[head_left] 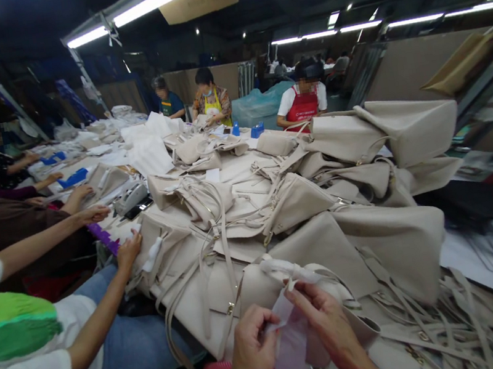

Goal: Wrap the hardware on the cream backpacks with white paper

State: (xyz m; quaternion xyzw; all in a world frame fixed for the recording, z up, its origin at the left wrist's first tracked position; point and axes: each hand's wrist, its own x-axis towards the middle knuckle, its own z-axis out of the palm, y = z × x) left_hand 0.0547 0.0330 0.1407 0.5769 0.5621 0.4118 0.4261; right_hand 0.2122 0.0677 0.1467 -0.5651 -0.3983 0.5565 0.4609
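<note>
Between my two hands is a sheet of thin white tissue paper (291, 342), partly see-through and hanging down toward my lap. My left hand (254, 345) pinches its left edge between thumb and fingers. With fingertips closed at its top, my right hand (319, 310) grips the paper near a wrapped strip. That white-wrapped strip (290, 270) arches over a beige handbag (256, 286) right in front of me, and looks like its handle. The bag's lower part is partly hidden behind my hands and the paper.
Beige handbags (389, 230) pile up across the table to the right. Loose straps (442, 328) with metal fittings lie at lower right. Close on my left, a co-worker's hand (130, 251) touches another bag. A tape dispenser (131, 198) stands beyond it. Other people sit around the table.
</note>
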